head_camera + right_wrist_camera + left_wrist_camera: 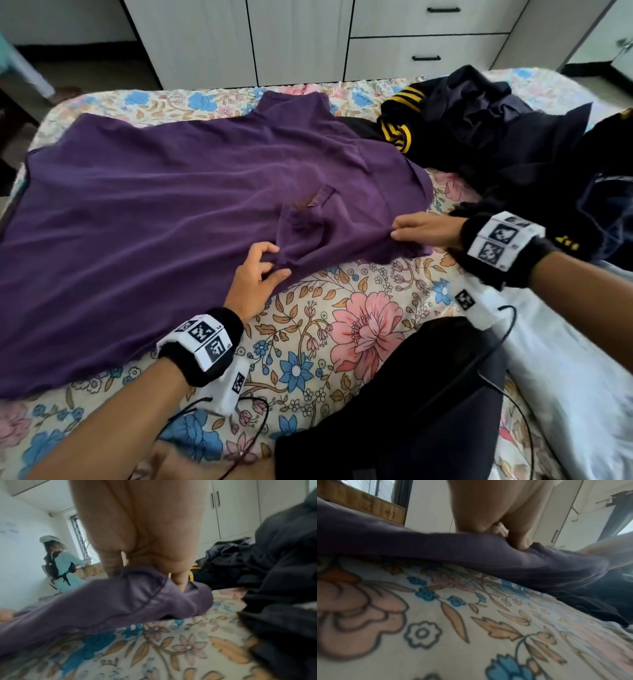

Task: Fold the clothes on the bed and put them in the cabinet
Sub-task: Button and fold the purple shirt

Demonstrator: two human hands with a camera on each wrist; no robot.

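Observation:
A purple shirt point(164, 212) lies spread across the floral bed point(359, 329), its collar end toward me. My left hand point(260, 270) pinches the shirt's near edge by the collar; the left wrist view shows my thumb pressed into the purple cloth point(471, 550). My right hand point(416, 229) pinches the shirt's sleeve edge farther right, and in the right wrist view its fingers grip the purple hem point(145, 588). White cabinet doors and drawers point(424, 37) stand beyond the bed.
A heap of dark clothes point(496, 130) with yellow-striped cuffs lies at the right of the bed. A black garment point(411, 404) and white cloth point(565, 377) lie near me. Another person point(63, 563) stands by a window in the right wrist view.

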